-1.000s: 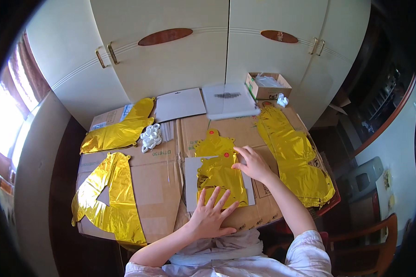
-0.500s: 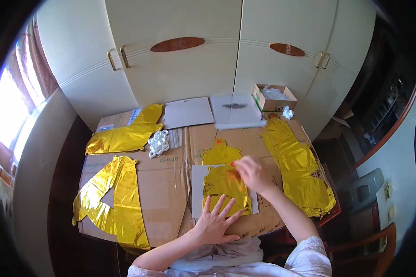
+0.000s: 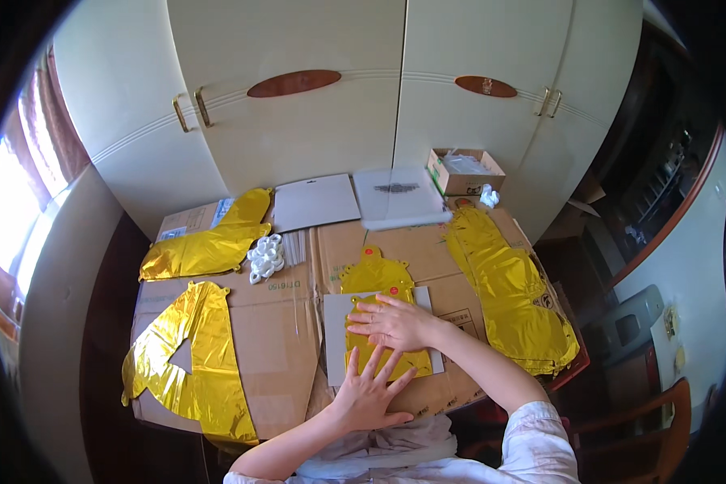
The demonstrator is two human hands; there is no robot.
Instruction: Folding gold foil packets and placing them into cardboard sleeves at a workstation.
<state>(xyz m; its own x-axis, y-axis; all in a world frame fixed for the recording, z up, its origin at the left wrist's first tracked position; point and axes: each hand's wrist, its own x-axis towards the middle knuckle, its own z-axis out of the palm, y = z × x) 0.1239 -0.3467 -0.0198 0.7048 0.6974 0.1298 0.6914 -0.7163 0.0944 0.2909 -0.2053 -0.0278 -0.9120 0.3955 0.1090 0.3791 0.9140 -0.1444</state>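
A gold foil balloon (image 3: 376,277), flat and folded over, lies on a light grey card (image 3: 335,347) at the near middle of the table. Two red round spots show at its far end. My left hand (image 3: 369,397) rests with spread fingers on the balloon's near edge. Just beyond it, my right hand (image 3: 402,324) lies flat across the middle of the foil, its fingers stretched to the left. Neither hand grips anything. Part of the foil is hidden beneath the hands.
Gold foil balloons lie at the near left (image 3: 218,355), far left (image 3: 198,250) and right (image 3: 504,282). White ribbon rolls (image 3: 266,258) sit beside clear straws (image 3: 296,248). Farther back are a grey board (image 3: 316,203), a clear plastic bag (image 3: 399,202) and a cardboard box (image 3: 466,171).
My right hand has come down from its pinch at the balloon's upper right edge and now lies flat on the foil, further left. My left hand stays on the near edge.
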